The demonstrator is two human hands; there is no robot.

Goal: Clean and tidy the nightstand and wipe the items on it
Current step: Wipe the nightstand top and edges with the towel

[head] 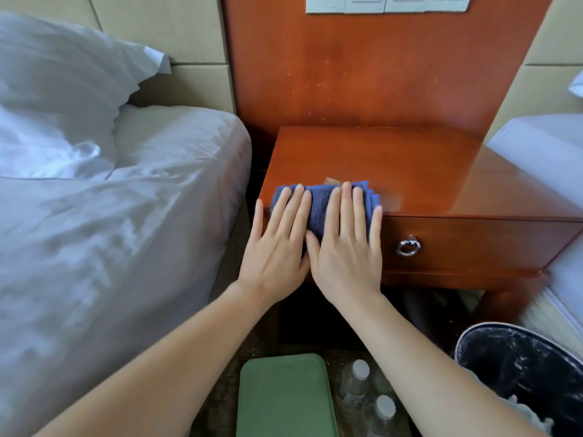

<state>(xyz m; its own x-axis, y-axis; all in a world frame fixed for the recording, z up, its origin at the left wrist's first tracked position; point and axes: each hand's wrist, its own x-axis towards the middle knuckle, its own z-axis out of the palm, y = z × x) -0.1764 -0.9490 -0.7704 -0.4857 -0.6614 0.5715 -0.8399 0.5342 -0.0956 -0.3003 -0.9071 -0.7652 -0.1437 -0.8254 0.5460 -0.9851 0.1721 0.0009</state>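
Note:
A folded blue cloth [318, 208] lies on the front left corner of the reddish wooden nightstand [410, 171]. My left hand [277, 244] and my right hand [347, 244] rest flat on the cloth side by side, fingers spread, palms pressing it down over the front edge. A small tan object [331, 181] peeks out just behind the cloth; what it is cannot be told. Nothing else shows on the nightstand top.
A bed with white sheets and pillow [110, 200] stands at the left. A second bed [549, 159] is at the right. On the floor lie a green tray [284, 395], clear water bottles [362, 392] and a black bin [520, 373]. The drawer has a ring pull [408, 246].

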